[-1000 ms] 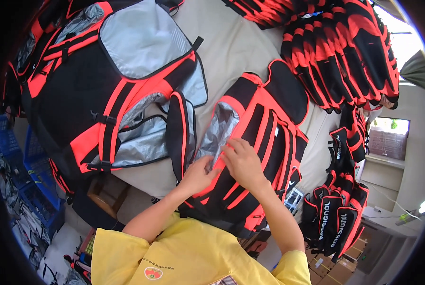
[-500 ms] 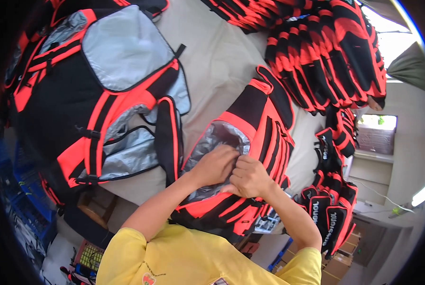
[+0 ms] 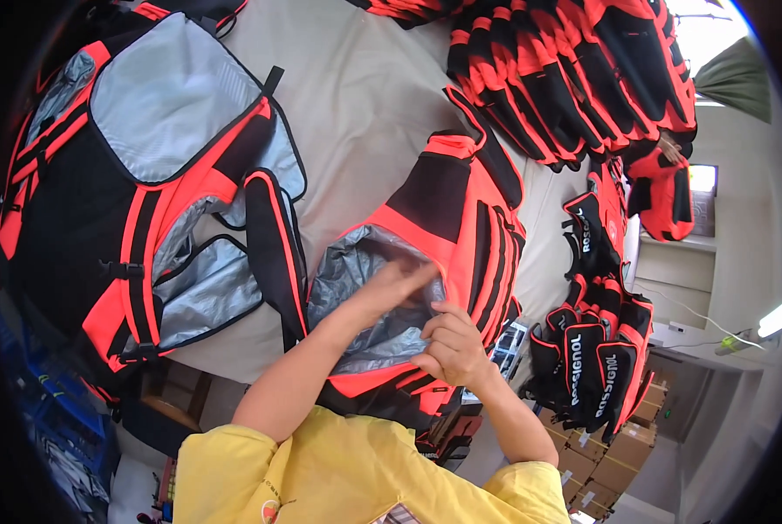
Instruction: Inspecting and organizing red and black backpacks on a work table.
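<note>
A red and black backpack (image 3: 461,210) lies on the beige table in front of me, its flap turned back to show the silver lining (image 3: 356,271). My left hand (image 3: 389,288) lies flat inside the opening, fingers stretched along the lining. My right hand (image 3: 447,345) pinches the red edge of the flap at the opening's lower rim. Both forearms come up from my yellow shirt at the bottom.
A larger open backpack (image 3: 146,192) of the same colours with grey lining lies at the left. A row of stacked red and black bags (image 3: 574,79) runs along the table's far right. More bags (image 3: 592,349) hang below the table's right edge, above cardboard boxes (image 3: 618,454).
The backpack's flap has been opened wider, baring more silver lining. My left hand has slid into the opening and my right hand has dropped to the flap's lower edge.
</note>
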Available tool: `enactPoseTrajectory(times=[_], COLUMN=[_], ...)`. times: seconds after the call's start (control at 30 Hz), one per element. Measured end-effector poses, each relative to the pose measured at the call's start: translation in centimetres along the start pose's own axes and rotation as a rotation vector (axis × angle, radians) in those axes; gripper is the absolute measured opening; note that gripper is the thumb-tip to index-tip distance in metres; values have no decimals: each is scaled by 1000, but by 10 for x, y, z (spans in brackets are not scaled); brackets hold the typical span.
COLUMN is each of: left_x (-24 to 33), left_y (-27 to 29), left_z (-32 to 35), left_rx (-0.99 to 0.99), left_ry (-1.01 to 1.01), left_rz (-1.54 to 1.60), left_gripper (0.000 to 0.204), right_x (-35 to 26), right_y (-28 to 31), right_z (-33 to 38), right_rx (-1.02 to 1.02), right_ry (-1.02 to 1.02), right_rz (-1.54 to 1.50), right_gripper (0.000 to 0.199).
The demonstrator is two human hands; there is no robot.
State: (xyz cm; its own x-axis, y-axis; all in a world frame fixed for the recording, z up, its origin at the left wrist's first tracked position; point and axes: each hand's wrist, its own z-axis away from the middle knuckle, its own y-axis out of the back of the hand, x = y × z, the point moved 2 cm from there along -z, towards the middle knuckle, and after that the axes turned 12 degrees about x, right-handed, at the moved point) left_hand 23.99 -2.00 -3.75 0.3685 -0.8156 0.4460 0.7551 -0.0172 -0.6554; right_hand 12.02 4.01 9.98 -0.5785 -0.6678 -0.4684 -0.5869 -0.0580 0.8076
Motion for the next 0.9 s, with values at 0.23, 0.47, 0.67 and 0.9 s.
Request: enactPoseTrajectory(times=[0.23,0.47,0.67,0.9], left_x=[0,5,17,2], left_y=[-18,-10,35,152], left_z=[7,27,72,191], left_rx=[-150,-26,231,162], left_ry=[-236,-369,-765,-914], left_rz=[268,102,-931,-1733], left_gripper=[18,27,34,36], right_x=[14,13,14,18], right_y=[12,7,3,-21], right_z=[10,14,17,-8], right_rx=[7,-2,-21,-70], right_ry=[-79,-101,-118,-142], right_rz=[81,121,209,196], right_gripper=[31,27,25,24])
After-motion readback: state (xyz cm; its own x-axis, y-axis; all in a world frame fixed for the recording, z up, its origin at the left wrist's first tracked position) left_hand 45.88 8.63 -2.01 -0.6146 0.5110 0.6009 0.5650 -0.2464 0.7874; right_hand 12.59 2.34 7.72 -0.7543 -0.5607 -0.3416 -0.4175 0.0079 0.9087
